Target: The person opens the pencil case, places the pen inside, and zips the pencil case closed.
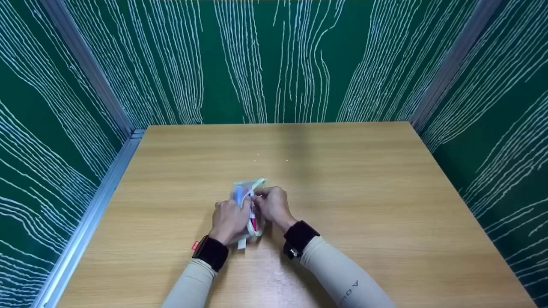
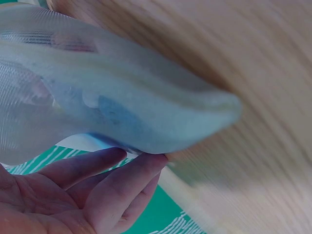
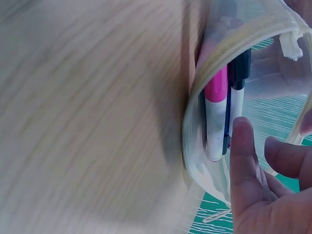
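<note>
A translucent mesh zip pouch [image 1: 246, 185] lies on the wooden table with its mouth spread open. My left hand [image 1: 230, 220] holds the pouch by its left side; in the left wrist view, fingers [image 2: 131, 183] lie against the mesh. Inside, a pink-and-white marker [image 3: 216, 122] rests alongside a black-capped pen [image 3: 240, 70], both clear in the right wrist view. Something blue [image 1: 238, 194] shows through the mesh. My right hand [image 1: 274, 207] is at the mouth, one extended finger beside the pens and the thumb apart from it. Whether that finger touches a pen I cannot tell.
The table [image 1: 364, 192] extends around the pouch on all sides. A few tiny pale specks lie beyond the pouch. Green panels [image 1: 274, 64] with white wavy lines enclose the back and sides, and a metal rail [image 1: 92, 214] runs along the left edge.
</note>
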A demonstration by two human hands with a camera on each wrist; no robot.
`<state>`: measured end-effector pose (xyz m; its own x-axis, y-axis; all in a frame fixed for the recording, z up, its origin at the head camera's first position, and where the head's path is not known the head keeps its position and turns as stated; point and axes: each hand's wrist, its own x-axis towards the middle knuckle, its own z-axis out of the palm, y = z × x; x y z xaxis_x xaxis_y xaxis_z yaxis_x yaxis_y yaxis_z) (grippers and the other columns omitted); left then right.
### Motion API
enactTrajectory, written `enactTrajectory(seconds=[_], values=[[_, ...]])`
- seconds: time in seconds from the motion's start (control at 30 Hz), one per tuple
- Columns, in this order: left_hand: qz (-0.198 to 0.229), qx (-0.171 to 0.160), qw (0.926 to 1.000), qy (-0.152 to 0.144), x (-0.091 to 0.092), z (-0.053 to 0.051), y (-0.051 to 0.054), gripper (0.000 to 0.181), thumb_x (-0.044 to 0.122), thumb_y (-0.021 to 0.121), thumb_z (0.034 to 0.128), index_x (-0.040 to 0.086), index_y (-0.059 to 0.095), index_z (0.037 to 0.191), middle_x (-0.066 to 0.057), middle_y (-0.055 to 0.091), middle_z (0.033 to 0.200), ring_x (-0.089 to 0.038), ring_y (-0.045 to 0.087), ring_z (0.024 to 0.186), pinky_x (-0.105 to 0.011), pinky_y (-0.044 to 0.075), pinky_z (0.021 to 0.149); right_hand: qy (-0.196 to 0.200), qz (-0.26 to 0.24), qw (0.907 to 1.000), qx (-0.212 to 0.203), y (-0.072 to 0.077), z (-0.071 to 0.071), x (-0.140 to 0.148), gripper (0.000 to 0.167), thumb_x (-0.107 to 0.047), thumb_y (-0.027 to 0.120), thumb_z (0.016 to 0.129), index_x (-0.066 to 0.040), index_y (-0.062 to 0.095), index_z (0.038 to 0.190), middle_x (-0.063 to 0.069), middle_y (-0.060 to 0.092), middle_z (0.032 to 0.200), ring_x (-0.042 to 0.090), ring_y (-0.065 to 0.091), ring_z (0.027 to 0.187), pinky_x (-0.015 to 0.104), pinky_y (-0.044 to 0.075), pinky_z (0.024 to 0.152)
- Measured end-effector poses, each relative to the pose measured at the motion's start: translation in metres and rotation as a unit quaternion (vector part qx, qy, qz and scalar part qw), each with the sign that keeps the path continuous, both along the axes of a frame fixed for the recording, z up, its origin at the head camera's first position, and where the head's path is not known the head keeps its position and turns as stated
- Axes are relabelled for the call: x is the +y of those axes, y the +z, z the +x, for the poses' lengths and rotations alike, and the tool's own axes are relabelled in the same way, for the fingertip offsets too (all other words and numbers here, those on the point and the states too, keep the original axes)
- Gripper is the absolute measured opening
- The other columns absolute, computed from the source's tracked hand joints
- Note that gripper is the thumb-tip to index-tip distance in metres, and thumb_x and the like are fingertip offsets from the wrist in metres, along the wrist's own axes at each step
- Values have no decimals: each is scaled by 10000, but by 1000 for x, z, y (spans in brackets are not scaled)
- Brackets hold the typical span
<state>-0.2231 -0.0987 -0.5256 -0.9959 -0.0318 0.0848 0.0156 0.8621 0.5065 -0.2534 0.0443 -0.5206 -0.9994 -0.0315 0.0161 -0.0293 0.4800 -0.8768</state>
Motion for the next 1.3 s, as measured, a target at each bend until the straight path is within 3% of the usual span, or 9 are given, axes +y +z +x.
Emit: enactTrajectory(seconds=[0.27, 0.5, 0.8, 1.03, 1.3], values=[[-8, -74, 10000, 48, 2, 0, 1, 549, 464, 422, 1042, 101, 558, 654, -233, 699, 872, -403, 629, 826, -498, 492, 746, -172, -514, 9981, -294, 2, 1, 14, 185, -79, 783, 899, 27, 765, 1049, 141, 758, 842, 324, 747, 696, 286, 566, 524], [6, -137, 9999, 21, 2, 1, 2, 535, 456, 425, 1038, 123, 504, 626, -183, 669, 799, -360, 613, 781, -481, 488, 734, -322, 29, 9995, -42, 3, 3, 32, 235, -156, 793, 903, 9, 768, 1069, 117, 760, 872, 291, 748, 711, 255, 558, 577], [127, -368, 9992, -49, 8, 5, 4, 551, 498, 417, 1043, 149, 503, 625, -63, 561, 646, -276, 543, 676, -431, 449, 739, -387, 11, 9992, -42, 6, 8, 50, 289, -175, 802, 898, 35, 751, 1091, 99, 731, 814, 318, 744, 714, 268, 558, 570], [16, -426, 9991, -24, 15, 8, 3, 571, 564, 475, 1015, 151, 540, 626, -84, 573, 708, -322, 555, 787, -462, 452, 763, -453, 117, 9989, 25, 5, 12, 66, 290, -187, 805, 894, 26, 754, 1085, 105, 737, 840, 265, 737, 696, 283, 569, 624], [-79, -545, 9985, -59, 21, 14, 2, 630, 624, 429, 1012, 158, 539, 603, -78, 564, 713, -317, 537, 820, -457, 449, 783, -630, 79, 9980, -28, 7, 14, 79, 326, -212, 812, 890, 29, 750, 1100, 96, 734, 818, 290, 739, 714, 289, 566, 624]])
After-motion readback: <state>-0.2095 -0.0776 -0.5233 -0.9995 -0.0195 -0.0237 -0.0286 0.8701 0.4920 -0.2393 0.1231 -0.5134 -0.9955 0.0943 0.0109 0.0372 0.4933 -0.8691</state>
